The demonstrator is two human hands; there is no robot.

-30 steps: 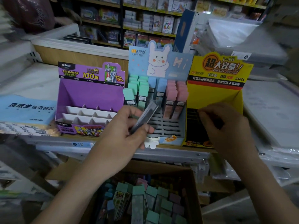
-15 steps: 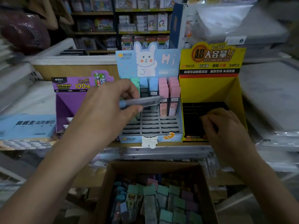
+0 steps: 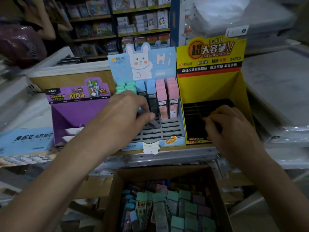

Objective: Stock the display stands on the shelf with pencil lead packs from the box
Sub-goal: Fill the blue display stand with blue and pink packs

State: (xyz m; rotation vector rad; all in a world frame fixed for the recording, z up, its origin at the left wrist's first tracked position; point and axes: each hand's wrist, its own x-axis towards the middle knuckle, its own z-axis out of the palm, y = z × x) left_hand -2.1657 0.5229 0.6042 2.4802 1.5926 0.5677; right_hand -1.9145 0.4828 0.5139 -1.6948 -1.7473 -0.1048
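The left hand point(image 3: 127, 118) pinches a lead pack point(image 3: 153, 123) over the grey slots of the blue stand point(image 3: 173, 141); the right hand point(image 3: 234, 129) curls inside the yellow stand point(image 3: 210, 52); whether it holds anything, I cannot tell. More packs point(image 3: 173, 196) lie in the box point(image 3: 113, 198) below.

Front slots of the blue stand point(image 3: 167, 143) lie free; upright packs point(image 3: 161, 96) wall off its back rows, and my left hand point(image 3: 127, 114), gripping a pack point(image 3: 152, 122), covers its left side. Tall walls hem the open compartments of the yellow stand point(image 3: 240, 91).
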